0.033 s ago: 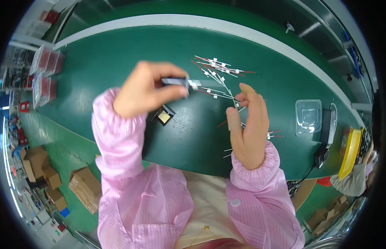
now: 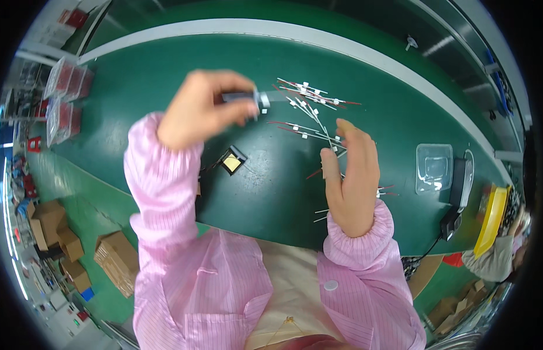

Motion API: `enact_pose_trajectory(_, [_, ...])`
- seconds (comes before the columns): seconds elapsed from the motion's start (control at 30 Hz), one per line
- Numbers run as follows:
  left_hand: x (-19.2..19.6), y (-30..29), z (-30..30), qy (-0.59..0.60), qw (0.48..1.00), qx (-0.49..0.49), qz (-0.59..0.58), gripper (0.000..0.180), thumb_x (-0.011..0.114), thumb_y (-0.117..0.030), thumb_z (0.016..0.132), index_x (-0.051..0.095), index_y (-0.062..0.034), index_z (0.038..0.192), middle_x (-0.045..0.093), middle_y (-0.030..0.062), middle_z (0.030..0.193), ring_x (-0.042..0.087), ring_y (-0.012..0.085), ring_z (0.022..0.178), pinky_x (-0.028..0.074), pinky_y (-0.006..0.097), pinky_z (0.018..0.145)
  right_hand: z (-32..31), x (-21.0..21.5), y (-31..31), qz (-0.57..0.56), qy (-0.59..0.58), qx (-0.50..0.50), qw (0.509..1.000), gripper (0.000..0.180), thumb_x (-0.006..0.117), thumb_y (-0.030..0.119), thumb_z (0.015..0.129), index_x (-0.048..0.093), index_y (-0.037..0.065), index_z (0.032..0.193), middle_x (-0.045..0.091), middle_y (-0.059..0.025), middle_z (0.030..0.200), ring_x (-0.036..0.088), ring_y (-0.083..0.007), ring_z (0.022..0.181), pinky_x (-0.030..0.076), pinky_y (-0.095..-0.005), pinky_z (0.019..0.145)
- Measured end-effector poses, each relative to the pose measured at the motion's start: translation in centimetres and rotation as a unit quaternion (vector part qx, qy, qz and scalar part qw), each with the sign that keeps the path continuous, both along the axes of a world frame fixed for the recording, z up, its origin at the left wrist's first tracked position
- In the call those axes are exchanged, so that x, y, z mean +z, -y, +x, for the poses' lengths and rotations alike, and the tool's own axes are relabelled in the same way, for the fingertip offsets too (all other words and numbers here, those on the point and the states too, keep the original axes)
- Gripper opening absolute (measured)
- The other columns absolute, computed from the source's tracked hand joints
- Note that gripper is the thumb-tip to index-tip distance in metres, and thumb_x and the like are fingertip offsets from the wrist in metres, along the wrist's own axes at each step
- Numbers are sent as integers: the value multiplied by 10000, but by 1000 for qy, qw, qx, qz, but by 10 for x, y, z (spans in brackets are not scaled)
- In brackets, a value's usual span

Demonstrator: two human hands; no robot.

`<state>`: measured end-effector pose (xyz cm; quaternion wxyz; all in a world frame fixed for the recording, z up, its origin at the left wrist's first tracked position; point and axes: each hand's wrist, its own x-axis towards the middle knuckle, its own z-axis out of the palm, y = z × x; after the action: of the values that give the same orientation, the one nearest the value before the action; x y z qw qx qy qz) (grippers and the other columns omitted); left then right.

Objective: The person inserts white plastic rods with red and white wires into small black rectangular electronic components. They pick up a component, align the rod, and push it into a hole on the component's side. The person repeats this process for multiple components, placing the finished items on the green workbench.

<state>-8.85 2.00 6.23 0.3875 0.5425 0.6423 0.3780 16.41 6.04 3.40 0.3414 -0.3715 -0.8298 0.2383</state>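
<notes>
Both hands raised, left hand point(image 2: 204, 111) gripping tool point(image 2: 248, 97)

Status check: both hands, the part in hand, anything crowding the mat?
Left hand raised, pinching a small grey cylindrical part. Right hand open over the thin wire leads. Small black square piece lies between the hands.
</notes>
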Motion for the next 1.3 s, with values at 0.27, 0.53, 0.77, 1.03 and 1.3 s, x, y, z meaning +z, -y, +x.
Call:
enact_pose_trajectory(0.27, [-28,-19,-51,-220,914,251,233,763,704,-178,826,291,16,1437,426,275,1395,441,348,1298,360,388,1062,-7,-46,3,80,224,-4,971,466,634,-9,736,568,35,1195,519,-142,1160,492,-314,1042,376,-493,943])
enact_pose_trajectory(0.53, [-18,52,41,-507,844,-84,-151,516,780,-307,718,560,-112,1142,652,105,796,662,322,768,512,405,717,-8,-57,-5,70,245,-11,967,286,587,-53,692,600,50,959,507,-82,876,505,-271,925,361,-488,940])
enact_pose_trajectory(0.77, [-32,48,41,-377,925,-36,39,301,727,-135,727,606,-63,993,566,106,818,580,283,770,487,371,686,-8,-30,-7,66,14,-35,997,219,627,-61,738,602,30,936,575,-81,943,535,-274,821,434,-408,855])
enact_pose_trajectory(1.03, [-31,26,53,291,955,11,62,253,502,12,853,462,1,1103,553,104,917,625,223,818,522,355,708,13,-5,-15,-429,-445,108,779,103,522,17,949,527,1,1051,586,-121,1016,606,-155,837,512,-308,773])
enact_pose_trajectory(1.3, [-52,16,60,471,877,-35,-88,195,494,-99,946,577,40,1055,624,116,897,642,196,741,530,313,621,16,-20,-17,-516,-484,185,683,107,509,44,957,524,14,1060,585,-130,1014,593,-166,860,513,-307,775])
